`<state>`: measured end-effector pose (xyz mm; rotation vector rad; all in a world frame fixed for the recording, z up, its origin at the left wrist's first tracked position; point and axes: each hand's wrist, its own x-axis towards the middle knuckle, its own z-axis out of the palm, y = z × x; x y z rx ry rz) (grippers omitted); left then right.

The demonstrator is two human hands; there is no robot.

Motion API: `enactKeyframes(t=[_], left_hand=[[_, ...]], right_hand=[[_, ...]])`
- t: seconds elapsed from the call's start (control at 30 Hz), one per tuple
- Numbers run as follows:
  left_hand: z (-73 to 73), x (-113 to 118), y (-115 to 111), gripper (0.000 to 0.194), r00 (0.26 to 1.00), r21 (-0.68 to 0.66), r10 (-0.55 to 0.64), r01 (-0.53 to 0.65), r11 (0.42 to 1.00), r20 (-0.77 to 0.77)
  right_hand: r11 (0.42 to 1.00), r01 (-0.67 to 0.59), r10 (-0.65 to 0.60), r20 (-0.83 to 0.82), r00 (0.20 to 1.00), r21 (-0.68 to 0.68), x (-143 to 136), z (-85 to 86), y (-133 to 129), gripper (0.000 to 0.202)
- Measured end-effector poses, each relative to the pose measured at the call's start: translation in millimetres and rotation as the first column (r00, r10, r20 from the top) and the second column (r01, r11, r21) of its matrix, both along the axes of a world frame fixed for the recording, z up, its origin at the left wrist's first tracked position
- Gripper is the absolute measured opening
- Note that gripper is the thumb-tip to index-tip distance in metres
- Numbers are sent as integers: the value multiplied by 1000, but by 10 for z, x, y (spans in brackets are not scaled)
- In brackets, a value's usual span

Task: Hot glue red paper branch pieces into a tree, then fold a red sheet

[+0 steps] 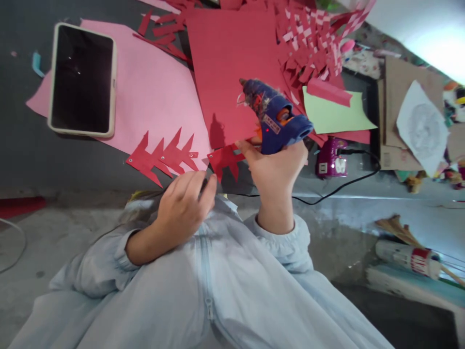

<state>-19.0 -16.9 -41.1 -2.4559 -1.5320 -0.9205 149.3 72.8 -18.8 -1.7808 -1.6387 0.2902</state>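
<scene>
My right hand [278,169] is closed round the handle of a blue hot glue gun [279,114], whose nozzle points up and left over a red paper sheet [232,63]. A small red light glows on its side. Under my right thumb and the gun lies a red paper fish [225,162], partly covered. My left hand [185,203] rests at the table's near edge, its fingers loosely bent and the thumb apart, with nothing visible in it. Just beyond its fingertips are two more red paper fish [143,159] with small eyes, the second fish [178,152] overlapping the first.
A phone [82,80] lies on pink paper [156,92] at left. Red strips and woven red-pink paper [308,43] lie at the back. At right are green paper [339,114], a purple power block [332,157] with a black cord, and cardboard [399,106].
</scene>
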Motion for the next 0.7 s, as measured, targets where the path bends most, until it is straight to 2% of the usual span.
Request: enactKeyframes(t=[0.1,0.2,0.4,0.7], left_hand=[[-31,-77,-17,30,992,-76,125,-126,989,-19],[-68,-106,-12,35,984,-144,176,-175,974,-9],[-69,-95,16,36,972,-133,227,-233,963,-56],[-83,-87,66,39,970,-121,238,-243,963,-55]], right_hand=[[996,-47,53,82,995,-69,-153,27,19,31],[993,-78,90,132,987,-94,-263,18,48,31],[993,-120,121,164,979,-14,-322,-87,120,33],[985,-174,172,244,954,-15,-381,-113,192,29]])
